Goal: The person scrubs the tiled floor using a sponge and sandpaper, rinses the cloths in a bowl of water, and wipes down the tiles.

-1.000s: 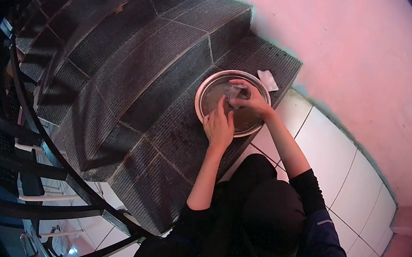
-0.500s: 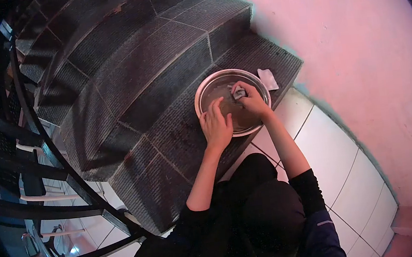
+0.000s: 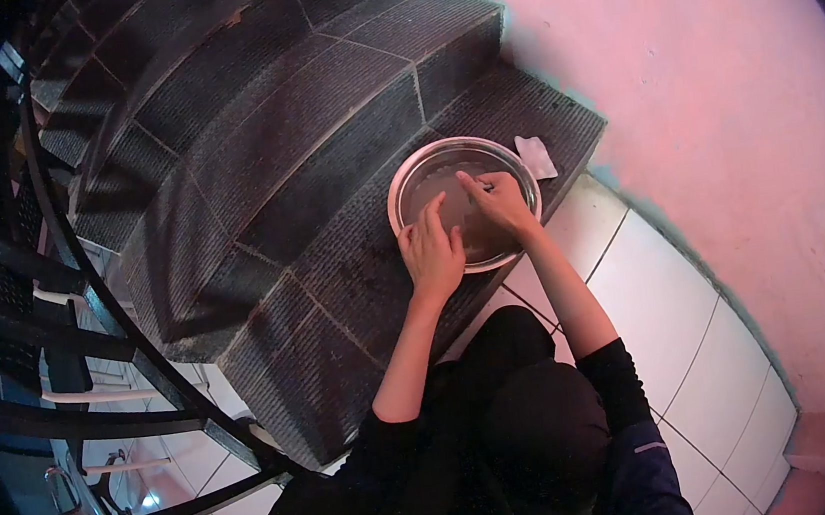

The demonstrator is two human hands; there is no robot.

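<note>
A round metal basin (image 3: 405,164) stands on the lowest dark step, with murky liquid inside it. My left hand (image 3: 432,253) lies over its near-left rim, fingers stretched out and apart, the tips reaching inside. Over the right part of the basin, my right hand (image 3: 499,200) is closed, its thumb and fingers drawn together around a crumpled grey-white cloth. Only a small bit of that cloth shows between the fingers; the rest is hidden by the hand.
A folded white piece of cloth or paper (image 3: 535,157) lies on the step beside the basin's right rim. Dark ridged stairs (image 3: 315,97) curve up behind. A pink wall (image 3: 698,107) borders the right, a black metal railing (image 3: 159,385) the left. White tiles (image 3: 682,330) cover the floor.
My right hand has turned over the cloth, which showed plainly before and is now mostly covered. The left hand and the basin have barely moved.
</note>
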